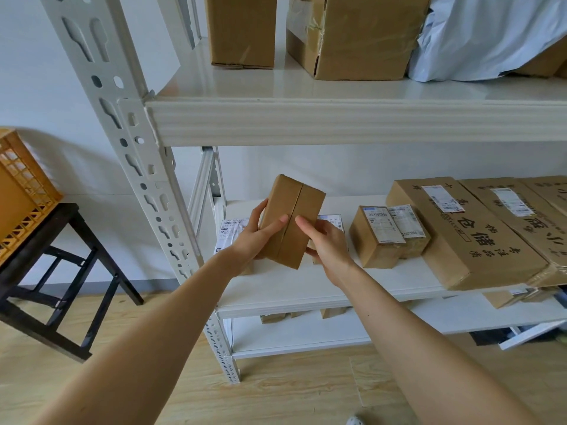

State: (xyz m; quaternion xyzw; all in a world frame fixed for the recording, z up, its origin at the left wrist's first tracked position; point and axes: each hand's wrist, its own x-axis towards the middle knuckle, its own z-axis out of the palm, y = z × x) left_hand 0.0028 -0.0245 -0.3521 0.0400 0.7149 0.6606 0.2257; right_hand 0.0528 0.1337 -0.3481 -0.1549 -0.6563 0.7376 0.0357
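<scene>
Small brown cardboard box (293,220) tilted over white metal shelf (291,289) — left hand (256,237), right hand (328,245) each wrap it, grip closed (seam up). Level it first — set down gently.

White shelf rack (337,124), labelled cardboard boxes (379,240), orange crate (21,194), black stool (66,214)
</scene>
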